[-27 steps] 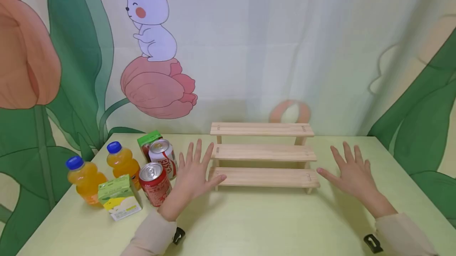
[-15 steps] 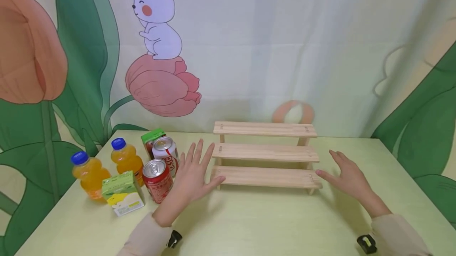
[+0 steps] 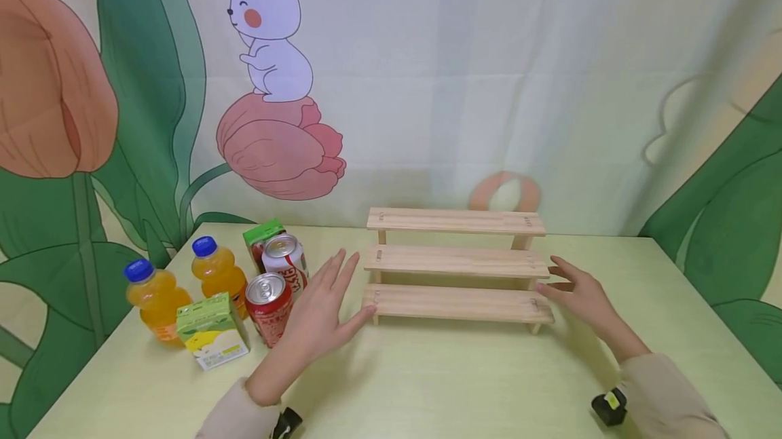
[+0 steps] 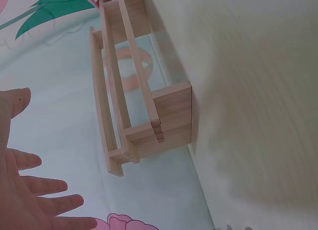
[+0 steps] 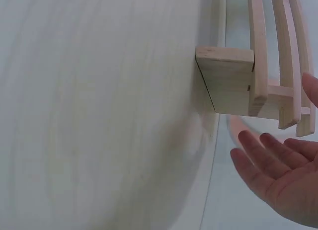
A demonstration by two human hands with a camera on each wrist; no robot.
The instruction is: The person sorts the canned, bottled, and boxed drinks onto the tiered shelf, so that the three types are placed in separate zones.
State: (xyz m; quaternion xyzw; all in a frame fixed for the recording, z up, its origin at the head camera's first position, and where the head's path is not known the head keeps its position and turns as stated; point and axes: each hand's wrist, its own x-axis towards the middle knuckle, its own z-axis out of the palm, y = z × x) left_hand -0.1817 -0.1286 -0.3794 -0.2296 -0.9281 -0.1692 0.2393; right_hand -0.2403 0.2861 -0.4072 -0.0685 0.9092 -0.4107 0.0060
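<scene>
A three-tier wooden shelf [image 3: 458,260] stands on the table, its steps rising toward the back. Beside its left end is my left hand [image 3: 318,310], fingers spread and holding nothing; the left wrist view has this hand [image 4: 30,190] apart from the shelf [image 4: 164,113]. My right hand [image 3: 580,296] is at the shelf's right end, fingers slightly bent. A gap shows between the right hand [image 5: 288,175] and the shelf [image 5: 228,81] in the right wrist view, though the thumb [image 5: 311,88] overlaps the tiers there and contact cannot be told.
Drinks stand at the left: two orange juice bottles [image 3: 160,307] with blue caps, a red cola can [image 3: 267,313], a white-and-red can [image 3: 287,266], a green-and-yellow drink carton [image 3: 214,340] and a green carton [image 3: 255,235] behind. A printed curtain [image 3: 415,86] hangs behind the table [image 3: 452,385].
The right hand has moved left to the shelf's right end and its fingers have bent. My left hand has shifted slightly down and left, turning a little. Shelf and drinks stay in place.
</scene>
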